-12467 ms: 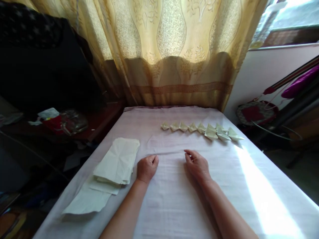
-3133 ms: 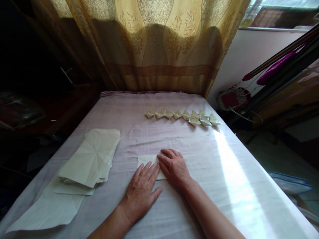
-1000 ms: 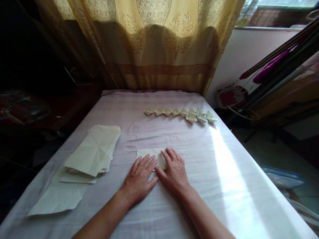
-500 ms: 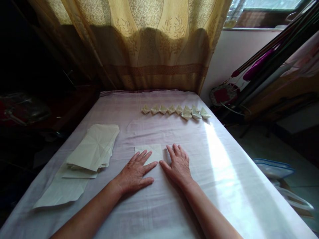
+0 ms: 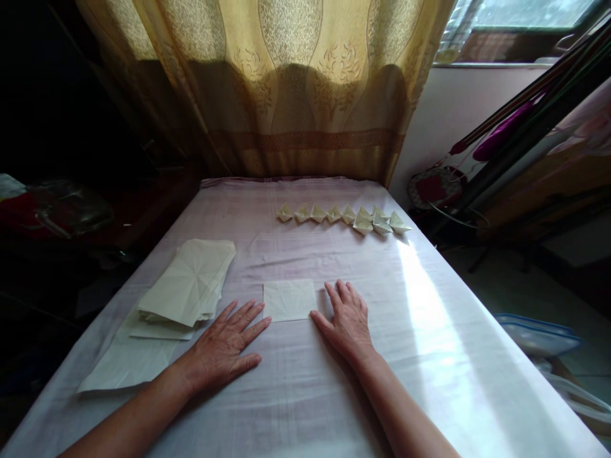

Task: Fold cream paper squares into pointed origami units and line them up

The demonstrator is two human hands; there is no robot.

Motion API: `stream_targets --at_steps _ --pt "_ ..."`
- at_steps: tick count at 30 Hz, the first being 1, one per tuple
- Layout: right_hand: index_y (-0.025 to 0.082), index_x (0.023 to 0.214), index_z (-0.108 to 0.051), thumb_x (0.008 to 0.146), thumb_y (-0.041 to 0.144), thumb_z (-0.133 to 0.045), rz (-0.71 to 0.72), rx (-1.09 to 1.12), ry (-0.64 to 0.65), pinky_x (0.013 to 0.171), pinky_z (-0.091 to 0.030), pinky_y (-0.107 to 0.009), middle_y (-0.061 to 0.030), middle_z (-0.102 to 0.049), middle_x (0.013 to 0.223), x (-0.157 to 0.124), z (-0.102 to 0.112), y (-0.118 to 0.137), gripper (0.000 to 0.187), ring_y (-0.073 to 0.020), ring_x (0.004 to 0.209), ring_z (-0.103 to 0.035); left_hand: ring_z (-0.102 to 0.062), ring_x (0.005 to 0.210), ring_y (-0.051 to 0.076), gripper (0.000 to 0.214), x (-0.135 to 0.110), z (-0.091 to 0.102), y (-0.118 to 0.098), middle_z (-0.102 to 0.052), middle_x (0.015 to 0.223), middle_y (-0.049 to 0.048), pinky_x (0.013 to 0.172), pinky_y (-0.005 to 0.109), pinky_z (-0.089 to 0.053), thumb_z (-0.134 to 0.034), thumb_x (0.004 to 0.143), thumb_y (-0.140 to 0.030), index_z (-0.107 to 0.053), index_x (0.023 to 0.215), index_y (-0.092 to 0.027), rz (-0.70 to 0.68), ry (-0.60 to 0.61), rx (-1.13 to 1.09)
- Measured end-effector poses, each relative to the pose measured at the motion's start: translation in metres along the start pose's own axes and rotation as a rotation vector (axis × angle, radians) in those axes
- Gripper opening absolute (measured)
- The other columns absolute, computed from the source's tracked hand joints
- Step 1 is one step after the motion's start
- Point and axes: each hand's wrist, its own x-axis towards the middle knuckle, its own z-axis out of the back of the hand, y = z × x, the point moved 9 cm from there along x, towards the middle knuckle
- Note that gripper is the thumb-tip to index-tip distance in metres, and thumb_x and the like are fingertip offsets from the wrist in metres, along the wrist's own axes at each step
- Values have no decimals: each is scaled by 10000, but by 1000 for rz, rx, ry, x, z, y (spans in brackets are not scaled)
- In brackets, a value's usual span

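Note:
A cream rectangle of folded paper [image 5: 289,300] lies flat on the table, in front of me and between my hands. My left hand [image 5: 229,340] rests on the cloth with its fingers spread, the index fingertip by the paper's lower left corner. On the other side, my right hand [image 5: 346,318] is open, its thumb tip at the paper's lower right corner and its fingers resting on the cloth. Neither hand grips anything. Left of my left hand is a stack of creased paper sheets [image 5: 191,283], with a larger sheet [image 5: 128,359] beneath it.
A row of several small folded paper shapes [image 5: 334,214] stands toward the far right of the table. Pale cloth [image 5: 296,401] covers the table. A patterned yellow curtain [image 5: 286,108] hangs behind it. Plastic bags [image 5: 537,334] are beyond the right edge.
My left hand has slid left off the paper, uncovering it. My right hand stays at the paper's right corner. The whole view has shifted slightly.

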Motion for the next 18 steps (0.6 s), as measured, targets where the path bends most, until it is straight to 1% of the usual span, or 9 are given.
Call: stream_targets --at_steps 3,6,8,10,12,14,16,17,18 --pt "162 1369 -518 821 434 -644 23 -9 -26 1082 -276 -556 -196 -459 1445 -1 1 1 624 -376 1370 -355 -306 1439 272 649 -7 1 3 -310 1573 70 1162 492 -192 -512 911 -534 -296 1498 -360 3 -34 48" --pt "155 1366 -516 822 426 -639 49 -17 -58 1076 -285 -556 -197 -465 1441 -3 1 3 620 -375 1363 -363 -329 1428 270 668 -11 3 1 -330 1565 76 1160 469 -211 -550 891 -509 -328 1493 -326 -10 -101 91" --pt "154 1362 -516 823 428 -635 60 -17 -78 1068 -294 -561 -198 -474 1433 -3 1 3 617 -377 1355 -373 -354 1413 261 634 -11 8 -3 -373 1547 73 1164 446 -219 -559 888 -498 -395 1465 -293 -24 -175 101" --pt "155 1361 -514 823 427 -630 71 -15 -90 1059 -304 -566 -200 -480 1426 -3 1 4 614 -379 1349 -378 -395 1386 254 506 -6 17 -9 -449 1502 68 1168 434 -228 -549 907 -462 -517 1370 -259 -21 -254 101" --pt "150 1364 -511 827 417 -625 85 -7 -97 1051 -318 -565 -203 -481 1423 -3 1 4 610 -381 1346 -381 -446 1344 248 307 5 28 -15 -542 1424 61 1167 447 -241 -531 935 -374 -631 1186 -228 12 -310 102" --pt "148 1367 -506 833 402 -619 98 7 -110 1045 -333 -563 -202 -479 1424 -4 2 6 602 -379 1344 -384 -493 1296 249 162 22 38 -21 -603 1347 60 1149 455 -282 -549 927 -306 -653 1007 -210 54 -329 89" --pt "155 1370 -503 844 389 -608 120 26 -129 1040 -347 -560 -196 -475 1428 -5 3 7 585 -373 1347 -382 -581 1171 239 159 41 45 -30 -666 1217 64 1081 436 -381 -594 896 -265 -618 1041 -204 60 -324 76" --pt "160 1368 -504 851 382 -600 134 36 -140 1039 -351 -559 -193 -475 1429 -5 3 8 570 -368 1349 -380 -628 1061 225 144 51 45 -34 -692 1112 59 1007 409 -447 -602 887 -239 -607 1027 -204 61 -292 81" --pt "163 1364 -507 861 373 -590 149 46 -152 1039 -355 -557 -190 -477 1427 -6 4 9 551 -363 1350 -381 -657 934 218 72 60 43 -38 -701 985 53 894 381 -505 -595 884 -213 -600 954 -200 45 -249 108"
